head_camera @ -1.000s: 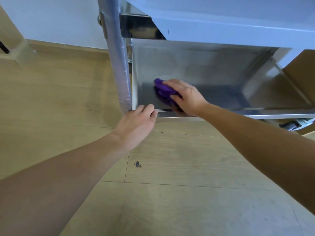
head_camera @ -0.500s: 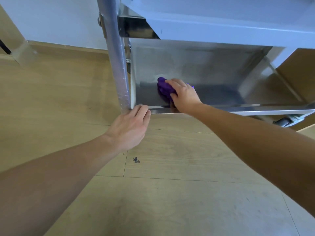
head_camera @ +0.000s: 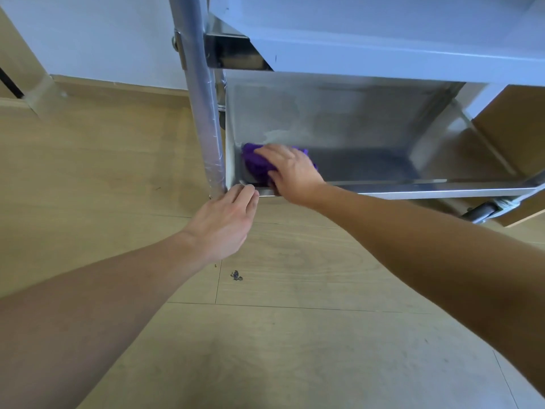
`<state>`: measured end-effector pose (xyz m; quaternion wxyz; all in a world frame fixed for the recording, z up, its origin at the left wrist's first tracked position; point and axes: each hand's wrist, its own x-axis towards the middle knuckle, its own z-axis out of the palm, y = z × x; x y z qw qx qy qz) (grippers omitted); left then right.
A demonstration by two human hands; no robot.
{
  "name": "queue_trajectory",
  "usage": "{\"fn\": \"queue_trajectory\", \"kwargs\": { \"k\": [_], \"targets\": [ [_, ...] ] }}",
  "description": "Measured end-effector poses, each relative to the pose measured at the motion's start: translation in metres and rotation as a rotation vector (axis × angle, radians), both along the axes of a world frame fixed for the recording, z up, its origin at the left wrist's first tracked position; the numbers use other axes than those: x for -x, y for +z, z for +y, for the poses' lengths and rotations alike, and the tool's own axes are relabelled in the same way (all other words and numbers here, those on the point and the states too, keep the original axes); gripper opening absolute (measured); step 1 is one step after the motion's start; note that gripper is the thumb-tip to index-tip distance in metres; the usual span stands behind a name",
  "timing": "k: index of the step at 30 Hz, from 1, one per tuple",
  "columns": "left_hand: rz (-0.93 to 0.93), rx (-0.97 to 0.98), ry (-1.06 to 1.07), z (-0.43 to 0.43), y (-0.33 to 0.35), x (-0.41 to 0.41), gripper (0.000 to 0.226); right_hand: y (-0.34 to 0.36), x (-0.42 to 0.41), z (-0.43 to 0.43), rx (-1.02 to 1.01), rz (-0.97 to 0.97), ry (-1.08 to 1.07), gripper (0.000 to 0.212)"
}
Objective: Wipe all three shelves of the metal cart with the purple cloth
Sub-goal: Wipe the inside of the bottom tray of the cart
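On the bottom shelf point(head_camera: 368, 169): the purple cloth point(head_camera: 254, 166) lies bunched in the front left corner, just inside the front rim point(head_camera: 413, 186) and close to the shelf's left wall.
Right hand point(head_camera: 292, 171): reaches in over the front rim and sits on top of the cloth. Its fingers drape over the bunch toward the left and its thumb is tucked against the near edge, so it grips the cloth and presses it onto the metal.
Left hand point(head_camera: 222, 224): outside the cart, palm down, fingers nearly straight and close together. The fingertips touch the left end of the front rim, just beside the post, and the hand holds nothing.
Post point(head_camera: 206, 119): a round, shiny upright tube at the front left corner of the metal cart point(head_camera: 442, 134).
Middle shelf point(head_camera: 383, 45): pale grey-blue, overhanging the back part of the bottom shelf.
Shelf surface: dull and streaked, with a pale smear point(head_camera: 277, 134) just behind the cloth.
Caster point(head_camera: 483, 212): a dark wheel under the right front corner.
Floor point(head_camera: 295, 349): pale wood-look planks, with a small dark fleck point(head_camera: 236, 276) lying near the left wrist.
Wall point(head_camera: 103, 33): white, behind the post.
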<state>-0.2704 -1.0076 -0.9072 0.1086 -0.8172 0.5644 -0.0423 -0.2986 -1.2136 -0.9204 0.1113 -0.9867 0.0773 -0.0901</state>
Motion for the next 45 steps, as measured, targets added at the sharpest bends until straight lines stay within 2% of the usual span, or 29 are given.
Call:
{"fn": "queue_trajectory", "kwargs": {
  "k": [2,4,8,10,14,20,22,25,26,27,30,31,33,36,37,38,40,41,42,43,45],
  "targets": [
    [0.008,0.001,-0.001,0.002,0.0,0.0,0.067,0.003,0.005,-0.002,-0.01,0.042,0.223,0.051],
    [0.009,-0.003,0.0,0.003,0.0,0.001,0.068,0.007,0.001,-0.016,0.002,0.083,0.253,0.051],
    [0.024,-0.004,0.023,-0.002,0.0,0.002,0.071,0.005,-0.005,-0.024,-0.057,0.053,-0.139,0.052],
    [0.053,0.016,0.062,-0.005,-0.001,0.0,0.08,0.002,-0.008,-0.019,-0.054,0.045,-0.201,0.052],
    [0.132,0.085,0.099,-0.011,-0.003,0.002,0.061,0.003,-0.005,-0.016,-0.086,0.02,-0.102,0.053],
    [0.147,0.119,0.1,-0.011,-0.006,-0.001,0.061,0.001,0.011,-0.016,0.063,-0.015,0.274,0.049],
    [0.15,0.117,0.09,-0.011,-0.006,0.0,0.061,0.0,0.008,-0.025,0.08,-0.002,0.194,0.05],
    [0.162,0.133,0.084,-0.011,-0.007,0.0,0.061,0.002,-0.003,-0.029,0.003,0.042,-0.25,0.057],
    [0.16,0.136,0.082,-0.012,-0.008,0.0,0.061,0.004,-0.006,-0.023,-0.008,0.05,-0.32,0.059],
    [0.157,0.134,0.08,-0.012,-0.008,0.0,0.061,0.004,-0.01,-0.014,0.009,0.036,-0.274,0.06],
    [0.155,0.13,0.084,-0.011,-0.007,0.0,0.06,0.001,-0.009,0.006,0.074,0.017,0.236,0.054],
    [0.153,0.128,0.083,-0.01,-0.007,0.0,0.06,0.002,-0.01,0.004,0.074,0.038,0.311,0.052],
    [0.154,0.122,0.084,-0.009,-0.007,-0.001,0.061,0.005,-0.015,-0.005,0.061,0.061,0.19,0.052],
    [0.164,0.115,0.085,-0.011,-0.008,-0.001,0.06,0.007,-0.022,-0.008,0.033,0.124,-0.279,0.053],
    [0.167,0.114,0.083,-0.012,-0.008,-0.001,0.06,0.008,-0.022,-0.002,0.042,0.106,-0.29,0.053],
    [0.167,0.111,0.081,-0.012,-0.008,-0.001,0.06,0.007,-0.023,0.006,0.069,0.067,-0.198,0.054],
    [0.162,0.109,0.08,-0.012,-0.007,-0.001,0.059,0.004,-0.018,0.018,0.1,0.039,0.147,0.057],
    [0.16,0.11,0.083,-0.011,-0.007,-0.001,0.059,0.004,-0.016,0.017,0.095,0.05,0.26,0.057],
    [0.163,0.108,0.087,-0.011,-0.007,0.0,0.059,0.005,-0.015,0.013,0.087,0.06,0.285,0.054],
    [0.169,0.107,0.09,-0.011,-0.007,0.0,0.059,0.005,-0.016,0.008,0.084,0.064,0.219,0.053],
    [0.179,0.109,0.099,-0.012,-0.007,0.001,0.058,0.005,-0.02,-0.004,0.055,0.097,-0.092,0.054]
  ]
}}
